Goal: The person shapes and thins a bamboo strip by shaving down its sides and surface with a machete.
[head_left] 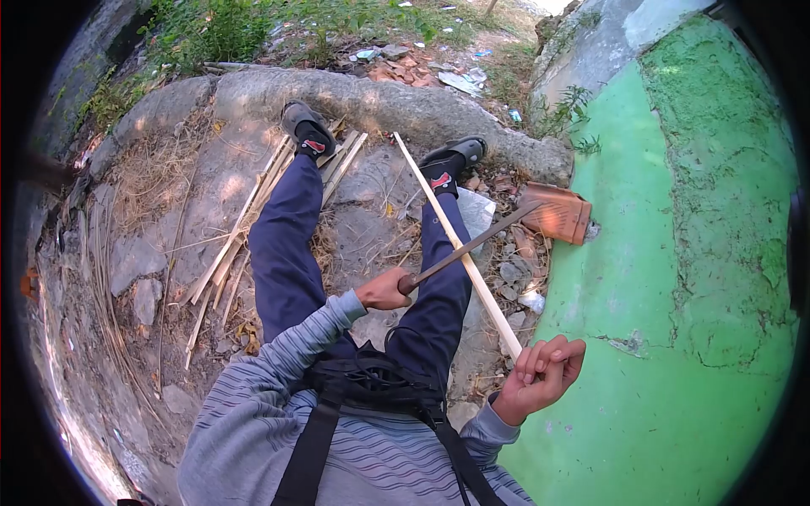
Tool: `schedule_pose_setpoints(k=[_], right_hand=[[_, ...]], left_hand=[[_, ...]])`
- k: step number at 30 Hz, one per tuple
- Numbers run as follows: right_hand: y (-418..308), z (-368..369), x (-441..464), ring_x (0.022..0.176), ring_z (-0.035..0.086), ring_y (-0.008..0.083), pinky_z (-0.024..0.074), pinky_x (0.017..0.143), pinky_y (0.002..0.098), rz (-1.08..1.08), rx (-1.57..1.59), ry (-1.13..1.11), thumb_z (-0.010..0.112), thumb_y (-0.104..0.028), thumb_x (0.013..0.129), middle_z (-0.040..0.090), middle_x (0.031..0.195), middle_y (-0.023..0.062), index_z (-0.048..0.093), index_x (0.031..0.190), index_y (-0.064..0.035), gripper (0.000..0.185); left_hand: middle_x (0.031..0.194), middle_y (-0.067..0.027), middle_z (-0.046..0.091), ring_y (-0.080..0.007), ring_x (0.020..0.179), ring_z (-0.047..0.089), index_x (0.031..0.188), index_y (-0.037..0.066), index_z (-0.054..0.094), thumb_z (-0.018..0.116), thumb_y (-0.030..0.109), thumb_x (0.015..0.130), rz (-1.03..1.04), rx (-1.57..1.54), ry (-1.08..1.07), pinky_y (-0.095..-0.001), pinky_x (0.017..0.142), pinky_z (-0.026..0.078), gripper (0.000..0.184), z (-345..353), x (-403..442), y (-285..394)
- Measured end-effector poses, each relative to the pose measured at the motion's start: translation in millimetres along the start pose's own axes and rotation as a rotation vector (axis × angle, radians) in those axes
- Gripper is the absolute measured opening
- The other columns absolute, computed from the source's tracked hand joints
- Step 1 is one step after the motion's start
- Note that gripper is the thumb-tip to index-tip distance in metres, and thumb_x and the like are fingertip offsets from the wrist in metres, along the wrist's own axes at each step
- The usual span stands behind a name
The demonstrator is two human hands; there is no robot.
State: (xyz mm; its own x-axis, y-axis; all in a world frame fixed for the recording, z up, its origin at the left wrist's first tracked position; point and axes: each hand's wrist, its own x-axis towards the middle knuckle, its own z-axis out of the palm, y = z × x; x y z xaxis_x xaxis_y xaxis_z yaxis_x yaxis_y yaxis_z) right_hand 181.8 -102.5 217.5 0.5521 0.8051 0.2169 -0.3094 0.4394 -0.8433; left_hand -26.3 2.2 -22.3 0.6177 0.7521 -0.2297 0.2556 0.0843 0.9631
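Observation:
My left hand (384, 289) is wrapped around the handle of a long, dark-bladed machete (498, 226), whose blade points away to the right. In my right hand (540, 377) I grip the near end of a long pale strip of split bamboo (485, 295). The strip slants away from me over my right leg, its far end by my right foot. Blade and strip cross above my right thigh; whether they touch I cannot tell. Several more bamboo strips (240, 232) lie in a loose pile beside and under my left leg.
A green wall (624, 278) rises close on my right. An orange hollow brick (557, 212) lies at its foot, among rubble. A low stone kerb (354, 101) runs beyond my shoes, with weeds and litter behind it. Thin dry stalks (110, 287) lie at the left.

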Motion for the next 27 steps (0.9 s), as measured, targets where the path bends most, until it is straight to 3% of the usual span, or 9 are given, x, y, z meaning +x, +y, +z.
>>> schedule_pose_setpoints(k=[2, 8, 10, 14, 16, 18, 20, 27], right_hand=[[-0.9, 0.1, -1.9, 0.042, 0.025, 0.0028, 0.0223, 0.034, 0.0189, 0.002, -0.032, -0.027, 0.046, 0.008, 0.092, 0.035, 0.061, 0.0001, 0.044, 0.080, -0.0055, 0.018], [-4.0, 1.4, 3.6, 0.042, 0.026, 0.0030, 0.0233, 0.034, 0.0192, -0.016, 0.008, 0.111, 0.045, 0.009, 0.091, 0.036, 0.061, 0.0002, 0.044, 0.080, -0.0049, 0.018], [-1.6, 4.1, -1.8, 0.042, 0.026, 0.0028, 0.0232, 0.034, 0.0189, -0.020, -0.036, -0.027, 0.045, 0.009, 0.091, 0.036, 0.061, 0.0001, 0.044, 0.080, -0.0046, 0.018], [-2.4, 8.4, -1.4, 0.041, 0.025, 0.0027, 0.0223, 0.034, 0.0190, -0.024, -0.020, 0.007, 0.045, 0.009, 0.092, 0.036, 0.061, 0.0002, 0.043, 0.081, -0.0045, 0.018], [-1.6, 9.7, -2.7, 0.041, 0.024, 0.0026, 0.0217, 0.033, 0.0191, -0.027, -0.014, -0.019, 0.045, 0.010, 0.092, 0.036, 0.061, 0.0002, 0.043, 0.081, -0.0043, 0.018], [0.3, 16.0, -4.5, 0.041, 0.025, 0.0026, 0.0217, 0.033, 0.0190, -0.030, -0.032, -0.050, 0.045, 0.010, 0.092, 0.036, 0.060, 0.0002, 0.043, 0.081, -0.0044, 0.018], [0.3, 20.3, -6.8, 0.041, 0.025, 0.0026, 0.0217, 0.034, 0.0189, -0.022, -0.055, -0.063, 0.045, 0.010, 0.092, 0.035, 0.060, 0.0001, 0.043, 0.081, -0.0045, 0.018], [-2.7, 15.2, 4.2, 0.041, 0.023, 0.0031, 0.0206, 0.034, 0.0186, -0.036, -0.093, -0.060, 0.043, 0.007, 0.094, 0.033, 0.061, -0.0001, 0.041, 0.081, -0.0057, 0.018]], left_hand=[[0.057, -0.0046, 0.036, -0.0145, 0.056, 0.039, 0.065, 0.002, 0.042, 0.066, 0.009, 0.066, 0.011, 0.071, 0.054, -0.0387, 0.053, 0.033, 0.026, -6.7, 4.2, -12.3], [0.056, -0.0066, 0.035, -0.0159, 0.055, 0.039, 0.064, 0.001, 0.041, 0.065, 0.009, 0.065, 0.091, 0.084, 0.048, -0.0396, 0.053, 0.035, 0.025, -4.5, 6.4, 2.7], [0.056, -0.0063, 0.033, -0.0153, 0.055, 0.038, 0.064, 0.001, 0.040, 0.065, 0.009, 0.065, 0.136, 0.064, 0.059, -0.0395, 0.052, 0.034, 0.026, -4.6, 5.6, 2.3], [0.055, -0.0056, 0.035, -0.0138, 0.055, 0.040, 0.068, 0.001, 0.044, 0.065, 0.010, 0.066, -0.008, 0.143, 0.132, -0.0385, 0.051, 0.035, 0.023, -24.3, 16.0, -22.5], [0.056, -0.0066, 0.034, -0.0171, 0.054, 0.037, 0.066, 0.001, 0.043, 0.063, 0.008, 0.063, -0.164, 0.038, 0.207, -0.0398, 0.052, 0.034, 0.021, -38.0, 17.1, -22.3], [0.057, -0.0055, 0.035, -0.0175, 0.054, 0.037, 0.067, 0.001, 0.042, 0.064, 0.010, 0.064, -0.130, 0.027, 0.213, -0.0392, 0.051, 0.033, 0.024, -37.4, 5.8, -8.2], [0.059, -0.0061, 0.038, -0.0174, 0.055, 0.039, 0.067, 0.000, 0.043, 0.066, 0.011, 0.064, 0.038, 0.050, 0.123, -0.0392, 0.052, 0.035, 0.025, -25.8, -4.9, -9.3], [0.056, -0.0066, 0.035, -0.0175, 0.054, 0.038, 0.065, 0.000, 0.042, 0.066, 0.011, 0.064, 0.017, 0.002, 0.063, -0.0396, 0.051, 0.033, 0.027, -17.6, 8.7, -19.0]])
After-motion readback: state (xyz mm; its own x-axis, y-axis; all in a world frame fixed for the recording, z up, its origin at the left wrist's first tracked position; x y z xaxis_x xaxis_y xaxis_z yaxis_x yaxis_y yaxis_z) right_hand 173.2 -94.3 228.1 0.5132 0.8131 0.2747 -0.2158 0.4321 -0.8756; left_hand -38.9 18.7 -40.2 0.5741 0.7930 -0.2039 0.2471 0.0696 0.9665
